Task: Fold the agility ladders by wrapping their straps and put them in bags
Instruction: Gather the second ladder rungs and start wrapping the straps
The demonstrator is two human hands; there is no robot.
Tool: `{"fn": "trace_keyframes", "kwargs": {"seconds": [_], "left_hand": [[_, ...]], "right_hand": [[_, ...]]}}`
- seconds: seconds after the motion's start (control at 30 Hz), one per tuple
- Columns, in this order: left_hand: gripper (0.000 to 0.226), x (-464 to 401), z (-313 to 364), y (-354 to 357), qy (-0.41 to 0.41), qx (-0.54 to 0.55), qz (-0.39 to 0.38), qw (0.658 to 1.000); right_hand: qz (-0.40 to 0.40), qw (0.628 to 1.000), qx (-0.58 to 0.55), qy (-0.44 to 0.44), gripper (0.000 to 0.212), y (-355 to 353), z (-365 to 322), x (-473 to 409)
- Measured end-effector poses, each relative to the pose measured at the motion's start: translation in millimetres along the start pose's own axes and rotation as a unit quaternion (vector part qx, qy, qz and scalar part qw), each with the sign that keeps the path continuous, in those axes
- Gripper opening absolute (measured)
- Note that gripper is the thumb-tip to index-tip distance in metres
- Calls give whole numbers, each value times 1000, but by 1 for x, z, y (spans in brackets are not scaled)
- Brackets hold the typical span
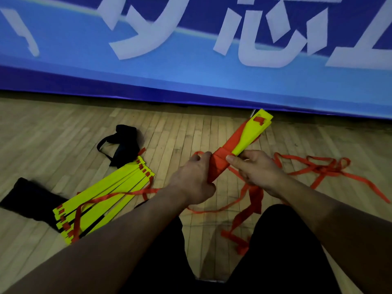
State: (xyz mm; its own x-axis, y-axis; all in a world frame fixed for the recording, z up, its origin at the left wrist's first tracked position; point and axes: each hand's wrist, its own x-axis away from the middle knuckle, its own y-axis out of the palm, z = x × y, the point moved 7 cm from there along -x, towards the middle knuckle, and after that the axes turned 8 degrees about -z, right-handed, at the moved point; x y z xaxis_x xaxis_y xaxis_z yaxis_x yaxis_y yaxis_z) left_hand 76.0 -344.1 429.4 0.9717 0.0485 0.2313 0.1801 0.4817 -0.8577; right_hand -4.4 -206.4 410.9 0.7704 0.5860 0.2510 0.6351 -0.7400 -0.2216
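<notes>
Ladder rungs (250, 132), yellow and stacked into one bundle, sit clamped in both hands at the middle of the frame, held above the person's knees. The left hand (196, 180) curls round the lower end, where red strap (220, 163) is already wound in a tight band; the right hand (254, 168) pinches the bundle just beyond that band. The bundle's long axis runs from the left hand up and away toward the upper right, so its bare yellow end points at the blue banner (191, 71). My guess is the next turns must travel along that axis, and the right hand is the nearer one to feed them. Loose strap (318, 166) trails across the wooden floor (63, 128) to the right. A second ladder (101, 198) lies fanned out at lower left, with two black bags (125, 141) beside it.
</notes>
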Motion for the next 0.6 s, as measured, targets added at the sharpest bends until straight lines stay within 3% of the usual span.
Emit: {"fn": "trace_keyframes", "kwargs": {"seconds": [0.1,0.23,0.37,0.43,0.53,0.6], "left_hand": [[73,-3,-8,-2,14,88,6,996],[64,-2,-10,4,12,246,-29,969],[27,-5,-19,7,-15,365,-96,926],[28,-5,-16,7,-6,306,-112,945],[84,-5,-9,7,-5,46,-86,995],[108,-6,-7,7,7,-72,-20,997]], "right_hand": [[-36,999,37,8,20,-3,2,3],[-56,997,-50,29,24,-5,11,1],[-51,995,-84,29,29,-5,15,-2],[-37,997,-72,15,24,1,12,-3],[4,998,-63,-10,26,10,4,-4],[17,998,-57,-24,28,12,-2,-4]]}}
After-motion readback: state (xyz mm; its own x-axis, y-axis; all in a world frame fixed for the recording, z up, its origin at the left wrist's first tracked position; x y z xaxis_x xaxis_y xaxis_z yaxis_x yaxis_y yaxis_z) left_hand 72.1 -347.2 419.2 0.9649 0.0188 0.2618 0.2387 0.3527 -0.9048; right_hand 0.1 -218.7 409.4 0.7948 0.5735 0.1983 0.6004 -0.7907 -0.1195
